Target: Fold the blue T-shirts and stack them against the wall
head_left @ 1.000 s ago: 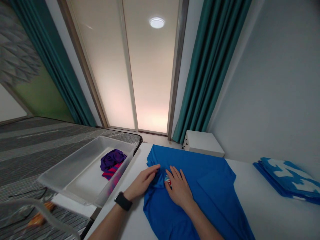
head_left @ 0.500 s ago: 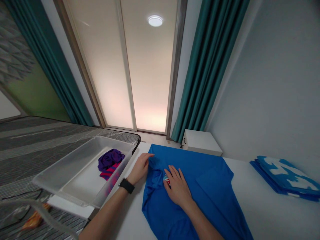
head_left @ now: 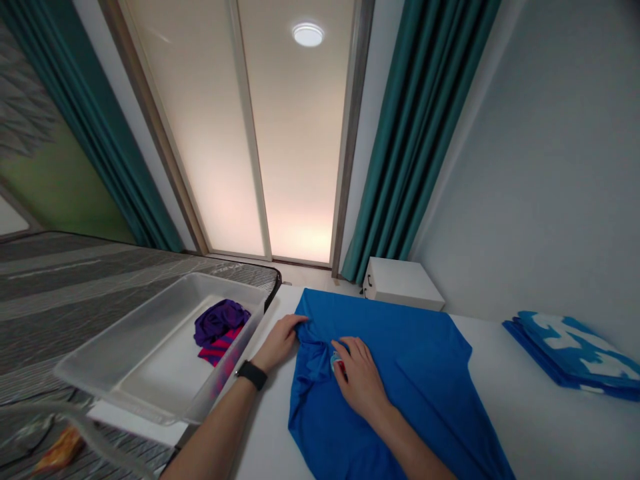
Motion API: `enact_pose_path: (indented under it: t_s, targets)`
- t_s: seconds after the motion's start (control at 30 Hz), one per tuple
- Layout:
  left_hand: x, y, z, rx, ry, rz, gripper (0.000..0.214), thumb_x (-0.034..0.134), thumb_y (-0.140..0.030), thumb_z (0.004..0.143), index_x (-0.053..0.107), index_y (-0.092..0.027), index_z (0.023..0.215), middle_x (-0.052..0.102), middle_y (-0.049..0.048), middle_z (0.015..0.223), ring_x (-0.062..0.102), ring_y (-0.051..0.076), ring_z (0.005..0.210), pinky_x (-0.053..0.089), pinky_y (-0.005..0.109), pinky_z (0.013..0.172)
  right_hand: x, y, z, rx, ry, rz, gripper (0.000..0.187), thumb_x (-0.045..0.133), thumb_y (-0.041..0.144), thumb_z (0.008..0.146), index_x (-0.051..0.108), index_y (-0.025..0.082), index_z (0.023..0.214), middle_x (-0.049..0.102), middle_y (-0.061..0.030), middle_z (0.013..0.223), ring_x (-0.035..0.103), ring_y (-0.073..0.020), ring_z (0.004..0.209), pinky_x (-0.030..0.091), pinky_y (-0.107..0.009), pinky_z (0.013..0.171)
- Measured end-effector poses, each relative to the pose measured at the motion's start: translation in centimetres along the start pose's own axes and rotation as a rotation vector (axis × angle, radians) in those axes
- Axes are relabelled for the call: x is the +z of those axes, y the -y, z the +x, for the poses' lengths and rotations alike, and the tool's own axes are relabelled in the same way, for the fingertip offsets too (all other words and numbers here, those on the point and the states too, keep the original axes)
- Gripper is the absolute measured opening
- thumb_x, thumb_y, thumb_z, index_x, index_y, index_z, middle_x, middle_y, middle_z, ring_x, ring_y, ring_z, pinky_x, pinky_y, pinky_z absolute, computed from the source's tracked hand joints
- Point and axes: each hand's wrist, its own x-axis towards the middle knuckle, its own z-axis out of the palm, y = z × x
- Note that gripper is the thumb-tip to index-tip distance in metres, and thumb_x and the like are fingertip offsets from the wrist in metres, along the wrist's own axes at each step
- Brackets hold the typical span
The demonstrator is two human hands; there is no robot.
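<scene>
A blue shirt point(head_left: 425, 373) is spread over the white table, with bunched folds along its left side and a small red-and-white print partly under my right hand. My left hand point(head_left: 280, 341), with a black watch on the wrist, is at the shirt's upper left edge; its thumb and fingertips are closed on the cloth. My right hand point(head_left: 363, 377) rests palm down on the shirt beside the folds. Its fingers are slightly bent and apart from the thumb, with no cloth visibly pinched between them.
Left of the table stands a translucent plastic bin point(head_left: 145, 393) holding a purple garment point(head_left: 220, 321) and a red-and-purple striped one point(head_left: 220, 347). A folded blue-and-white cloth point(head_left: 575, 353) lies at the table's right. Beyond the table is a white cabinet point(head_left: 405, 283).
My right hand's fingers have drawn in from a flatter, more spread pose. My left hand has slid slightly down the shirt's edge, and the upper left corner of the cloth shows more.
</scene>
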Motion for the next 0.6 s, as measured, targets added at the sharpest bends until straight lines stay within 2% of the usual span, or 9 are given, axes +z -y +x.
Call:
enact_pose_path:
  t_s: [0.1, 0.23, 0.3, 0.4, 0.5, 0.6]
  targets:
    - [0.0, -0.1, 0.2, 0.017, 0.012, 0.006, 0.060, 0.039, -0.001, 0.064, 0.065, -0.019, 0.115, 0.067, 0.0077, 0.114, 0.058, 0.022, 0.108, 0.044, 0.040, 0.100, -0.9, 1.4, 0.4, -0.086, 0.031, 0.034, 0.034, 0.037, 0.018, 0.097, 0.062, 0.024, 0.119, 0.067, -0.0081, 0.105, 0.058, -0.0230, 0.102, 0.041, -0.040, 0.093]
    - [-0.1, -0.3, 0.2, 0.010, 0.000, 0.007, 0.055, 0.040, -0.002, 0.069, 0.065, -0.018, 0.115, 0.067, 0.0080, 0.112, 0.059, 0.021, 0.107, 0.045, 0.039, 0.099, -1.4, 3.8, 1.7, -0.215, 0.158, 0.012, 0.029, 0.038, 0.017, 0.097, 0.060, 0.023, 0.114, 0.070, -0.0055, 0.098, 0.062, -0.0207, 0.096, 0.038, -0.037, 0.093]
    - [-0.1, -0.2, 0.2, -0.001, -0.022, 0.003, 0.051, 0.040, -0.003, 0.073, 0.065, -0.017, 0.115, 0.067, 0.0087, 0.110, 0.060, 0.021, 0.105, 0.045, 0.038, 0.098, -1.2, 4.8, 2.3, -0.187, 0.218, -0.064, 0.023, 0.042, 0.026, 0.097, 0.060, 0.020, 0.109, 0.071, -0.0082, 0.095, 0.064, -0.0230, 0.094, 0.037, -0.039, 0.093]
    - [-0.2, -0.2, 0.1, -0.024, -0.048, 0.009, 0.041, 0.041, -0.010, 0.083, 0.065, -0.017, 0.115, 0.068, 0.0095, 0.108, 0.060, 0.022, 0.103, 0.046, 0.039, 0.096, -1.0, 5.6, 2.8, -0.111, 0.279, -0.148, 0.026, 0.051, 0.036, 0.093, 0.058, 0.016, 0.108, 0.072, -0.0127, 0.093, 0.067, -0.0260, 0.090, 0.037, -0.040, 0.092]
    - [-0.4, -0.4, 0.2, -0.041, -0.053, 0.043, 0.034, 0.043, -0.017, 0.089, 0.066, -0.017, 0.113, 0.069, 0.0101, 0.107, 0.060, 0.023, 0.101, 0.046, 0.039, 0.094, -1.1, 5.4, 3.0, -0.085, 0.301, -0.118, 0.018, 0.048, 0.020, 0.090, 0.057, 0.018, 0.106, 0.073, -0.0102, 0.090, 0.067, -0.0231, 0.085, 0.039, -0.034, 0.083]
    - [-0.4, -0.6, 0.4, -0.063, -0.042, 0.115, 0.034, 0.044, -0.017, 0.088, 0.066, -0.017, 0.114, 0.070, 0.0098, 0.107, 0.059, 0.025, 0.099, 0.045, 0.040, 0.091, -2.1, 4.1, 3.2, -0.040, 0.244, 0.036, 0.024, 0.042, 0.011, 0.088, 0.055, 0.022, 0.105, 0.071, -0.0042, 0.087, 0.065, -0.0199, 0.081, 0.037, -0.028, 0.073]
